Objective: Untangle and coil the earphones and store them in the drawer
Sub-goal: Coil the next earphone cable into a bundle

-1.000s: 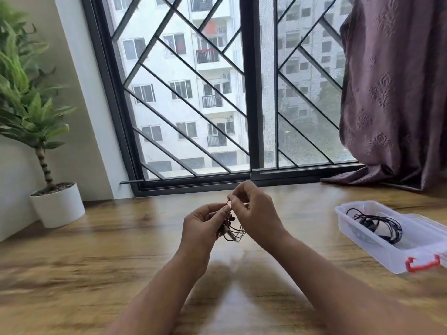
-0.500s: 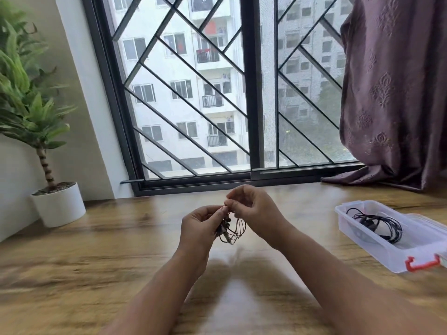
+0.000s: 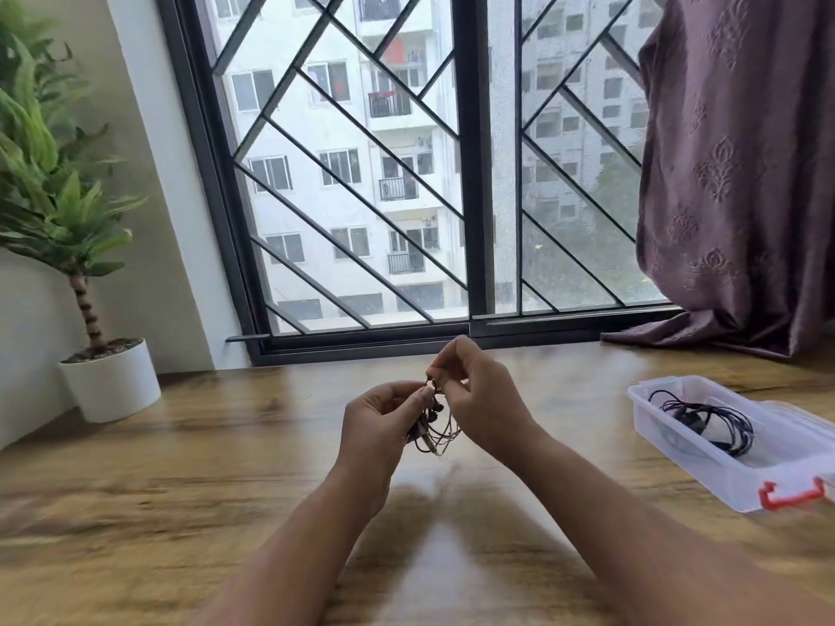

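With the left hand point(image 3: 379, 422), pinches the tangled earphones point(image 3: 436, 433) between thumb and curled fingers; with the right hand point(image 3: 483, 399), nips a strand at the top of the same bundle, fingers bent, a little higher than the left. Holds both up over the wooden table point(image 3: 180, 512), forearms coming in from the bottom edge. Amounts to two hands, two sets of earphones and one clear box point(image 3: 677, 449) with a red latch point(image 3: 790, 497). Lets the tangle hang between the two hands, off the table; has the second set point(image 3: 705, 417) looped inside the box, well apart to the right.
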The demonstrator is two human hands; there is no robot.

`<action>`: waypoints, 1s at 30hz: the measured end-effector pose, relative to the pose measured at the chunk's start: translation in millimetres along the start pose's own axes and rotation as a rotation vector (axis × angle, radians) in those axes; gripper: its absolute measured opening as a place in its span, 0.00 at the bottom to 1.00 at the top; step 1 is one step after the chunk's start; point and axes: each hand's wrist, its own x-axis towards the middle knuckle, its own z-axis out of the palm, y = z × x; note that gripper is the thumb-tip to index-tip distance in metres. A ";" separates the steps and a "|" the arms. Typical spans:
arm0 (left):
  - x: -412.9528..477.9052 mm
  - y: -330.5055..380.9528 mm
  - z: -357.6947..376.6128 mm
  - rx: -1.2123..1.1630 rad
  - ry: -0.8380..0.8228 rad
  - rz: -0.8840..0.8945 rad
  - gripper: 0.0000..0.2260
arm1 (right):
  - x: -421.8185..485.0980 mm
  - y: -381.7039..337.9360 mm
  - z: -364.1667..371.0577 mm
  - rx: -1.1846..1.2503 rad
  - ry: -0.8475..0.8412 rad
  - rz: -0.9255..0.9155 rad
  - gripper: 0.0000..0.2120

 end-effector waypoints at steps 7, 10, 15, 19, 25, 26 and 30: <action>-0.8 1.2 0.6 -0.005 -0.004 0.009 0.03 | -0.2 0.2 -1.9 0.060 -0.008 -0.010 0.12; -0.7 1.9 -0.8 -0.020 0.019 0.004 0.04 | 1.2 1.7 -2.0 0.093 -0.044 0.022 0.07; -0.8 1.8 -0.1 -0.011 0.022 0.002 0.04 | 1.3 2.2 -4.0 0.093 -0.082 0.028 0.05; -1.1 2.2 1.5 0.008 0.005 0.005 0.04 | -0.3 2.7 -5.1 0.107 -0.045 0.028 0.07; -0.6 2.2 0.0 -0.004 0.014 -0.011 0.05 | 1.2 0.7 -4.7 0.045 -0.052 -0.003 0.07; -0.7 2.0 0.2 -0.011 0.016 -0.016 0.05 | 1.4 0.1 -5.1 0.033 -0.055 -0.006 0.07; -0.5 3.0 1.3 -0.042 0.027 -0.043 0.06 | 0.4 -1.9 -6.1 -0.026 -0.069 -0.016 0.08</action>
